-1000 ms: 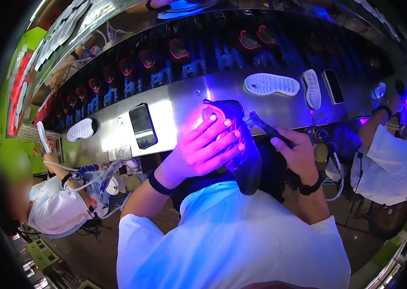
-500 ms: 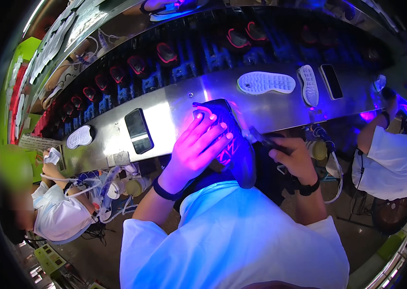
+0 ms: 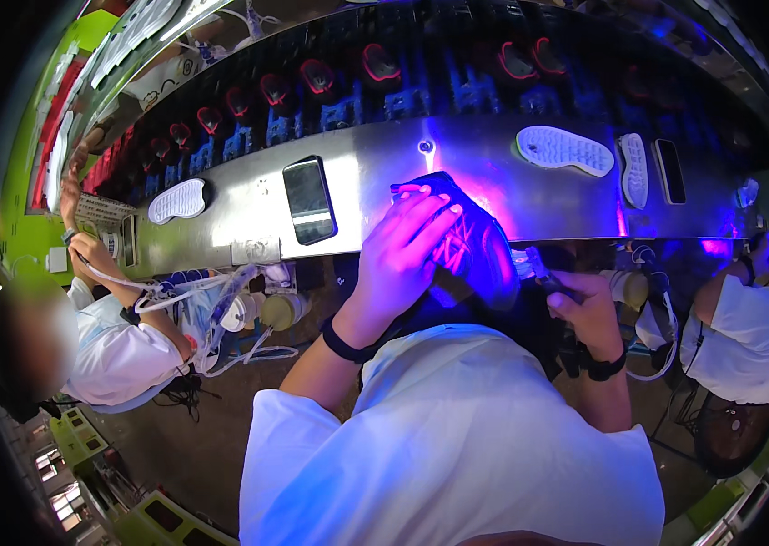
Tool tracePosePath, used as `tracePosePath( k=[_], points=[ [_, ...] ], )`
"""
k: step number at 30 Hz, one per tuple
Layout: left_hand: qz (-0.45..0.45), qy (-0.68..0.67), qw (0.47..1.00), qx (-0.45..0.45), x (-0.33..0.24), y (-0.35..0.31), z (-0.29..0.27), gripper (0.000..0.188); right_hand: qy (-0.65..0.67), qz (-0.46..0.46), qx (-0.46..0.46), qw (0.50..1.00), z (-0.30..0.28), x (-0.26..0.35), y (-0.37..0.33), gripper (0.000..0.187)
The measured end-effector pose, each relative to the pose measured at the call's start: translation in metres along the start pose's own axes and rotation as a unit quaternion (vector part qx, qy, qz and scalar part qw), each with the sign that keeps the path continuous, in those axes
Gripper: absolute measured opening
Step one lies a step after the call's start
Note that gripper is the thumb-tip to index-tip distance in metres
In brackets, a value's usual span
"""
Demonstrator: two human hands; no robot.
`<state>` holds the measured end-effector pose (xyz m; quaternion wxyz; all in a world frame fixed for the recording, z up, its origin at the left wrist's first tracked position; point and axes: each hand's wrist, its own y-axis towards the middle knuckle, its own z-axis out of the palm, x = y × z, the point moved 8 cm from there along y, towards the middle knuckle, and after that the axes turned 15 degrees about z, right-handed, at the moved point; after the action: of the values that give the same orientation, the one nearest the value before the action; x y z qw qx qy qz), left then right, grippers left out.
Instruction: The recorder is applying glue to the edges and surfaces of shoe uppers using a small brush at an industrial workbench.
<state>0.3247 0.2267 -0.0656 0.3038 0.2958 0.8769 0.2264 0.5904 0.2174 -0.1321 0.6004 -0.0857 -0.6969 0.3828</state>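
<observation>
My left hand (image 3: 402,250) is wrapped over the opening of a dark shoe upper (image 3: 486,259), with the fingers lying across its heel end and laces. The shoe is tilted at the near edge of the metal bench, toe toward me, lit by violet-blue light. In my right hand (image 3: 589,309) is a brush (image 3: 537,267) with a dark handle. Its pale head is close to the shoe's right side; I cannot tell whether they touch.
White soles (image 3: 564,150) lie on the metal bench (image 3: 457,209), beside phones (image 3: 309,200). Behind runs a dark rack (image 3: 339,114) of red-rimmed shoe uppers. Co-workers sit left (image 3: 125,355) and right (image 3: 748,337). Pots (image 3: 284,309) and hoses hang below the bench edge.
The whole view has swung, so the bench things appear farther right. The brush stays at the shoe's right side. The left co-worker's arm has risen.
</observation>
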Motion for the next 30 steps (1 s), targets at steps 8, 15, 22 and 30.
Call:
tracePosePath(
  k=[8,15,22,30],
  points=[
    [-0.112,0.033,0.993,0.024,0.017,-0.019,0.006,0.059,0.077,0.027,-0.006,0.997,0.014,-0.032,-0.005,0.034],
    [-0.157,0.053,0.985,0.048,0.021,-0.019,0.011,0.059,-0.064,-0.054,-0.128,0.988,-0.004,0.008,-0.009,0.034],
    [-0.174,-0.107,0.978,0.044,0.028,-0.003,0.021,0.052,-0.159,-0.114,-0.102,0.975,-0.021,0.056,-0.004,0.032],
    [-0.292,-0.309,0.893,0.148,0.023,0.008,0.044,0.065,-0.157,-0.156,-0.161,0.962,-0.036,0.058,0.012,0.033]
  ],
)
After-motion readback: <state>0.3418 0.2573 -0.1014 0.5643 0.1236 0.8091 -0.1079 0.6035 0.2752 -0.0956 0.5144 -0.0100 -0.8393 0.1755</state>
